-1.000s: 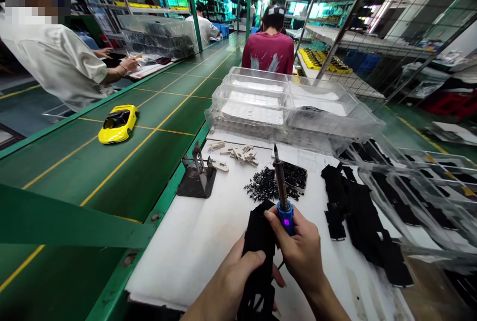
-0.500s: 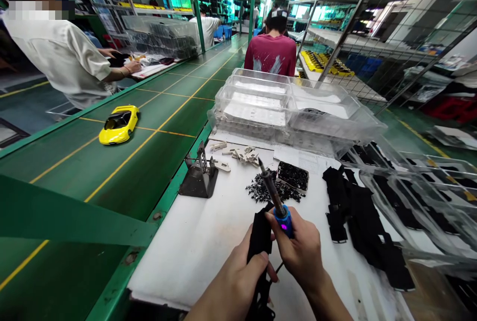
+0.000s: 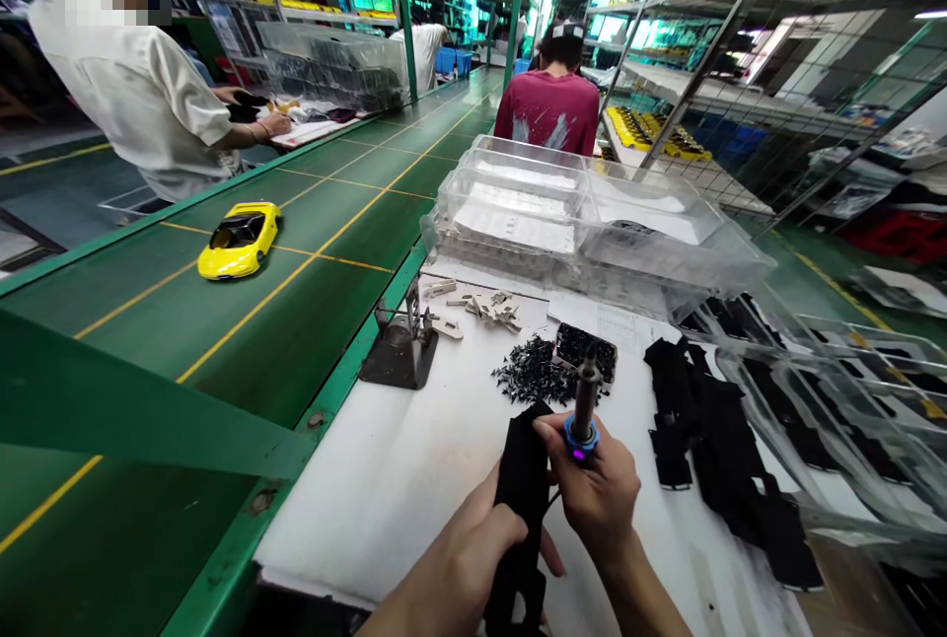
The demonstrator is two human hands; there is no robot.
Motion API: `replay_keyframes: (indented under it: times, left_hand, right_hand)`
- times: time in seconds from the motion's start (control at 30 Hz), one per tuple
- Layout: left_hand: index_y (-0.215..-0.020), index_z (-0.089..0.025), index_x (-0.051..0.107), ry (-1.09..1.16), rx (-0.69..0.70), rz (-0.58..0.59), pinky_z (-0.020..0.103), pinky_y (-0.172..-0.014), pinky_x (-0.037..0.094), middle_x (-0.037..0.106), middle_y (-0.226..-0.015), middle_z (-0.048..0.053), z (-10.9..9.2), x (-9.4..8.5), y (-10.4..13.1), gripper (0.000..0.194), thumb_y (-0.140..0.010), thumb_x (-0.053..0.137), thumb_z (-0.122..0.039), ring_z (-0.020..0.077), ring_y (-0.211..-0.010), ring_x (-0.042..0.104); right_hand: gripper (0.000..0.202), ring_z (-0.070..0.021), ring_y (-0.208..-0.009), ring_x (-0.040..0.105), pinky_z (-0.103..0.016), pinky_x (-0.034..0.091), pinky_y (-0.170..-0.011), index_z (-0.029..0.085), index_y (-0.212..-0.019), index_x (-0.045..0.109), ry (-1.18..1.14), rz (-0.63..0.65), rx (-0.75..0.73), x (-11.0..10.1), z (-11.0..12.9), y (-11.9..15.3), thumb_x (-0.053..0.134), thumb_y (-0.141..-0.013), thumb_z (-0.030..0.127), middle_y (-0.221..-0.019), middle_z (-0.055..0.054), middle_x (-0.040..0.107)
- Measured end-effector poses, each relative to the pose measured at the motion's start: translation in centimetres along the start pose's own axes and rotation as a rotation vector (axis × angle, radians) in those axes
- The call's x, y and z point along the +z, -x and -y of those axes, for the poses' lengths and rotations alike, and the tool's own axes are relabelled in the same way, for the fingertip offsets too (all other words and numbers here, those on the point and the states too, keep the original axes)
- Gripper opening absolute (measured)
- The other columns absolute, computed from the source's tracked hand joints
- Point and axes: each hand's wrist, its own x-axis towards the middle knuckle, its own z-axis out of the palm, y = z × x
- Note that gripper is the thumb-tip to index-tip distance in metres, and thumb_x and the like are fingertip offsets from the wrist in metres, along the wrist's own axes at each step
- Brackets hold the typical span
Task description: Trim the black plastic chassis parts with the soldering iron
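Observation:
My left hand (image 3: pixel 473 548) is wrapped round a long black flat part (image 3: pixel 522 479), which runs from the bottom edge up toward the small parts. In my right hand (image 3: pixel 603 489) is a soldering iron (image 3: pixel 584 410) with a blue collar and a purple light, its tip pointing up and away. The thumb and fingertips of that hand also touch the black part's upper edge. Just beyond lie a pile of small black pieces (image 3: pixel 527 371) and a little box (image 3: pixel 603 356) filled with the same. White plastic pieces (image 3: pixel 495 310) are scattered behind them.
A metal stand (image 3: pixel 403 351) is at the table's left edge, beside a green conveyor (image 3: pixel 332 292) carrying a yellow toy car (image 3: pixel 241 241). Clear plastic trays (image 3: pixel 518 223) are stacked at the back. Black parts (image 3: pixel 732 450) lie at right. A person in white (image 3: pixel 140 105) and one in maroon (image 3: pixel 547 109) sit nearby.
My right hand has tilted the soldering iron more upright and to the right, away from the black part. The black part stays in my left hand. The view has shifted slightly.

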Motion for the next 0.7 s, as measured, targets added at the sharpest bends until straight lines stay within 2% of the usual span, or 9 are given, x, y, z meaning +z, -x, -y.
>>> replay_keyframes:
  times: [0.07,0.2,0.33,0.4,0.53,0.6,0.63,0.7]
  left_hand:
    - [-0.091,-0.012,0.063,-0.083,0.035,0.001,0.03,-0.059,0.045,0.06,-0.083,0.008,-0.2,-0.1,0.1,0.033,-0.081,0.037,-0.031,0.0206,-0.068,0.058]
    - [-0.089,-0.015,0.069,-0.292,0.102,-0.066,0.03,-0.065,0.043,0.06,-0.091,0.009,-0.8,0.2,0.7,0.036,-0.082,0.036,-0.029,0.0235,-0.079,0.056]
    - [-0.084,-0.017,0.07,-0.381,0.115,-0.095,0.031,-0.066,0.043,0.059,-0.091,0.009,-1.7,0.5,0.9,0.034,-0.082,0.038,-0.029,0.0247,-0.08,0.056]
    - [-0.08,-0.017,0.068,-0.371,0.113,-0.086,0.03,-0.066,0.043,0.058,-0.088,0.008,-2.0,0.3,0.8,0.032,-0.082,0.038,-0.027,0.0234,-0.079,0.056]
    - [-0.08,-0.014,0.065,-0.196,0.07,-0.041,0.029,-0.066,0.045,0.063,-0.085,0.008,-1.0,-1.0,-0.1,0.029,-0.08,0.038,-0.025,0.0209,-0.078,0.055]
    - [-0.097,-0.012,0.061,0.02,0.032,0.016,0.03,-0.06,0.048,0.069,-0.085,0.011,0.3,-1.9,-0.9,0.034,-0.076,0.04,-0.026,0.0207,-0.069,0.058]
    - [-0.11,-0.011,0.056,0.145,0.015,0.052,0.031,-0.054,0.049,0.071,-0.084,0.012,1.1,-2.3,-1.4,0.042,-0.075,0.04,-0.027,0.0201,-0.06,0.059]
    - [-0.126,-0.012,0.047,0.356,0.035,0.116,0.032,-0.049,0.051,0.073,-0.088,0.015,2.4,-3.0,-2.0,0.053,-0.076,0.042,-0.029,0.0207,-0.053,0.063]
  right_hand:
    - [0.016,-0.0111,-0.047,0.052,-0.023,0.046,-0.044,0.018,-0.082,0.069,-0.026,-0.015,0.032,0.2,0.1,-0.1,0.062,-0.09,0.03,-0.065,0.0,0.061]
    - [0.018,-0.0102,-0.043,0.044,-0.023,0.039,-0.041,0.019,-0.078,0.067,-0.01,-0.009,0.07,0.3,0.1,-0.3,0.062,-0.091,0.031,-0.055,0.004,0.051]
    - [0.016,-0.0116,-0.05,0.051,-0.023,0.042,-0.049,0.019,-0.084,0.063,0.096,0.023,-0.032,0.3,-0.3,-0.2,0.058,-0.094,0.03,-0.063,0.002,0.057]
    - [0.015,-0.0123,-0.053,0.052,-0.023,0.043,-0.052,0.02,-0.082,0.059,0.13,0.035,-0.062,0.4,-0.5,-0.1,0.058,-0.094,0.029,-0.062,0.003,0.054]
    - [0.015,-0.0101,-0.051,0.045,-0.022,0.038,-0.051,0.022,-0.081,0.051,0.157,0.045,-0.078,0.6,-0.6,-0.3,0.06,-0.092,0.026,-0.064,0.006,0.045]
    - [0.016,-0.0104,-0.055,0.045,-0.022,0.039,-0.053,0.022,-0.083,0.051,0.177,0.067,-0.055,0.4,-0.2,-0.8,0.063,-0.09,0.029,-0.069,0.005,0.047]
    - [0.018,-0.0111,-0.057,0.046,-0.022,0.04,-0.054,0.022,-0.084,0.053,0.178,0.076,-0.021,0.2,0.0,-1.1,0.066,-0.089,0.032,-0.071,0.004,0.048]
    - [0.023,-0.013,-0.061,0.048,-0.024,0.041,-0.057,0.022,-0.087,0.059,0.158,0.075,0.1,-0.4,0.4,-1.8,0.07,-0.084,0.041,-0.071,0.004,0.05]
